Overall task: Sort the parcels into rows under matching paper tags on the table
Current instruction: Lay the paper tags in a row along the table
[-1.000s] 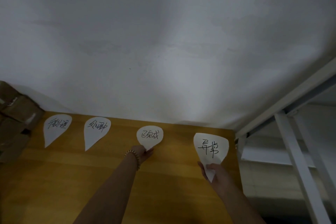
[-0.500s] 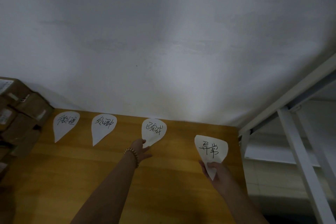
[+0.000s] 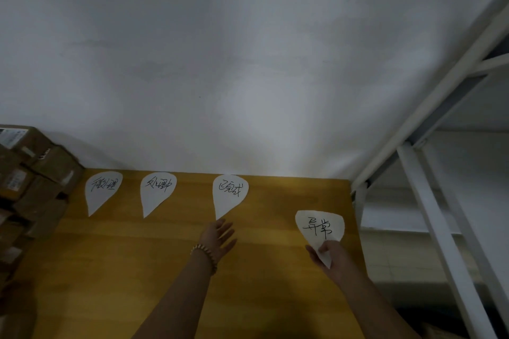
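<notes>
Tags (image 3: 103, 190) number four; left hand (image 3: 217, 237) lies spread open just below the third tag (image 3: 230, 195), right hand (image 3: 334, 259) pinches the fourth tag (image 3: 321, 228).

Place: a parcel sorting room or stockroom.
Left edge: brown cardboard parcels (image 3: 33, 181) stacked high, some with printed shipping labels.
Right side: a white metal shelving rack (image 3: 429, 217).
Lower centre: a wooden counter (image 3: 137, 270) with handwritten paper tags (image 3: 158, 191) along its far edge.
Background: a bare white wall (image 3: 220, 63), dimly lit.
</notes>
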